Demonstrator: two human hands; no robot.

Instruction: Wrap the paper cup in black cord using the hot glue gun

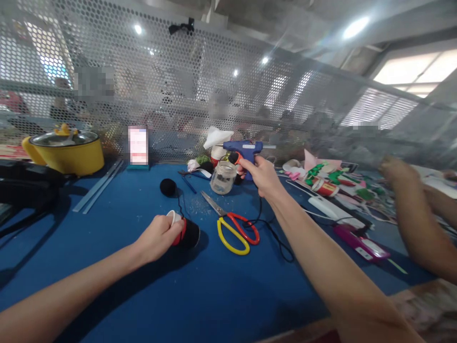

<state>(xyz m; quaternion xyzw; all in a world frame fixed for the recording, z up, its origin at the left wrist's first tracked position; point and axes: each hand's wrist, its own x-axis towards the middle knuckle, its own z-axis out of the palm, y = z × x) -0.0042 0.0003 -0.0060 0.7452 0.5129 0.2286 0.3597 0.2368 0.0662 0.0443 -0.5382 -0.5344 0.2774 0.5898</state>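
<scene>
My left hand grips a small white paper cup, which lies tilted on its side and is wrapped in red and black yarn. From it a black strand runs to a ball of black yarn behind. My right hand is closed on a blue hot glue gun, its nozzle pointing left above a glass jar. Between my hands lie scissors with yellow and red handles, blades partly apart. Blue-handled pliers rest left of the jar.
At left stand a yellow electric pot and a phone on a stand; clear glue sticks lie between them. Craft scraps, a white power strip and a purple glue gun are at right, near a co-worker's arm.
</scene>
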